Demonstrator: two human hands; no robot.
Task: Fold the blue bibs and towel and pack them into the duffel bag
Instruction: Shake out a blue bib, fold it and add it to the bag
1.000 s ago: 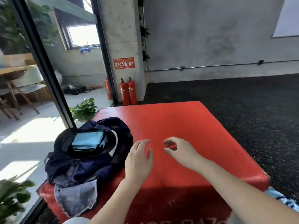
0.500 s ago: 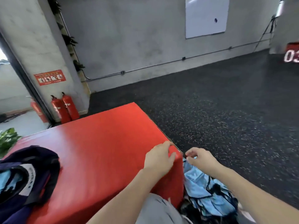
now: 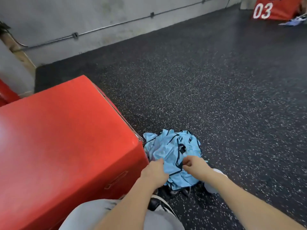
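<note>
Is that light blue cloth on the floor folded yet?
No. The blue bibs lie in a crumpled heap on the floor beside the red box, dark-trimmed edges sticking out every way.

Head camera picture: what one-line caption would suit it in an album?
Both hands, left hand and right hand, reach into a heap of blue bibs on the floor beside a red box.
</note>
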